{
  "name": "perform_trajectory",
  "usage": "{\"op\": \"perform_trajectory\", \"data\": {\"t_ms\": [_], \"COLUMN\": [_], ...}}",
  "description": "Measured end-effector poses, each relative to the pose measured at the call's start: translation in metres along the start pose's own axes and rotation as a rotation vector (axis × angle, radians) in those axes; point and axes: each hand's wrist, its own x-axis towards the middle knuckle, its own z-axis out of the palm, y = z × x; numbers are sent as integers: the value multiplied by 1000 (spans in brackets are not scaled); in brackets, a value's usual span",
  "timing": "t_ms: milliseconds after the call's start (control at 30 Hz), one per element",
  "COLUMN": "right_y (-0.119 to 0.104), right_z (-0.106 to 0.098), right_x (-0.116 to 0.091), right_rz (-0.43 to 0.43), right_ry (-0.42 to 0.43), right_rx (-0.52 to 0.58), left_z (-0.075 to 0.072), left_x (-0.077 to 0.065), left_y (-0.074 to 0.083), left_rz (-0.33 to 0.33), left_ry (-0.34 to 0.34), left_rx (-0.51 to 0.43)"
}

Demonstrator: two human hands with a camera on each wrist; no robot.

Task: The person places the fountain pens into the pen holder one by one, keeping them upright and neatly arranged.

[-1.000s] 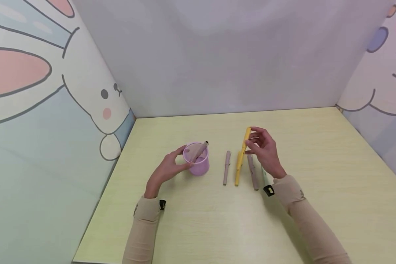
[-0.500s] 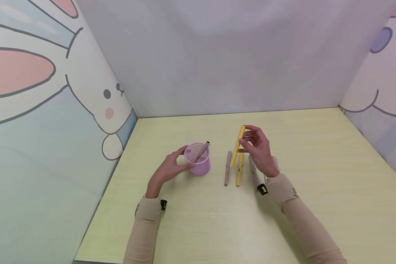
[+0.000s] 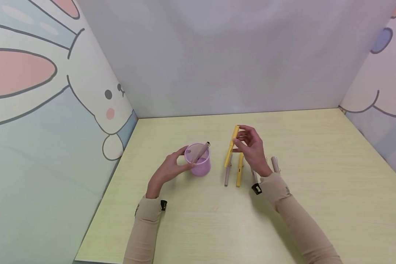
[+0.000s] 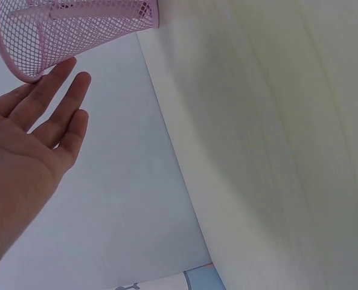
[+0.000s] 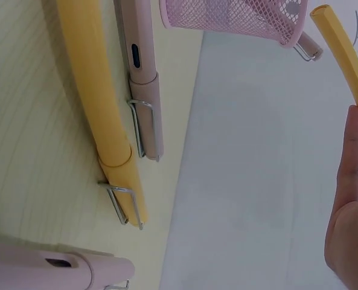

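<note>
My left hand (image 3: pixel 168 170) holds a pink mesh pen cup (image 3: pixel 201 169) by its rim, thumb on the near side and fingers on the far left. One mauve pen (image 3: pixel 202 150) leans inside the cup. Above the table, my right hand (image 3: pixel 252 148) pinches a yellow pen (image 3: pixel 231 146), tilted with its lower end toward the cup side. Below that hand lie a mauve pen (image 3: pixel 226 178) and a second yellow pen (image 3: pixel 239 172), both with metal clips in the right wrist view. Another mauve pen (image 5: pixel 40 266) is partly cut off in that view.
To the right, a further mauve pen (image 3: pixel 275 164) shows beside the right wrist, partly covered by the sleeve. The pale wood-grain table (image 3: pixel 198 227) meets a grey back wall (image 3: pixel 217 66) and a left panel (image 3: pixel 52 146) printed with a cartoon rabbit.
My right hand has moved left with the yellow pen, from over the lying yellow pen to over the leftmost mauve one. The left hand and cup stay in place.
</note>
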Motion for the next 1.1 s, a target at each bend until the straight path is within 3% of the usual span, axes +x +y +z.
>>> {"op": "perform_trajectory", "data": {"t_ms": [1100], "right_y": [7], "right_z": [39], "right_x": [7], "right_rz": [-34], "right_ry": [58], "right_rx": [60], "left_z": [-1], "left_x": [-1], "left_y": [0], "left_rz": [10], "left_ry": [-4], "left_rx": [6]}}
